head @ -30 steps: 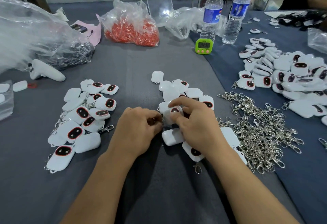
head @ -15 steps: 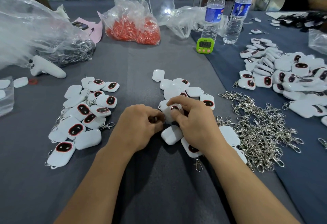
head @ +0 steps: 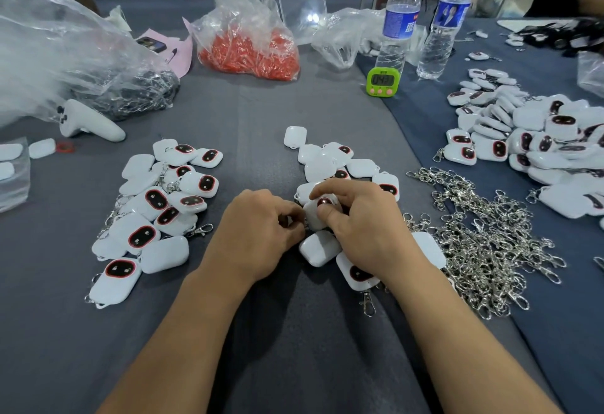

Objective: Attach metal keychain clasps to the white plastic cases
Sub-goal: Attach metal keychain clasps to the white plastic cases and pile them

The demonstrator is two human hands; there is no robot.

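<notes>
While the table (head: pixel 248 126) carries a clasp heap (head: pixel 483 243) on the right, the right hand (head: pixel 362 227) grips a case (head: pixel 314 216) between thumb and forefinger, just above loose cases (head: pixel 320 250). The left hand (head: pixel 261 237) pinches a mostly hidden clasp (head: pixel 289 220) at the case's left edge.

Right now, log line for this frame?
right hand: grips white plastic case | left hand: curled at case's edge, metal clasp hidden | step: attaching

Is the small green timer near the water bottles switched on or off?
On. The green timer shows dark digits on its screen, beginning with 04; the last digit is too blurred to read.
</notes>
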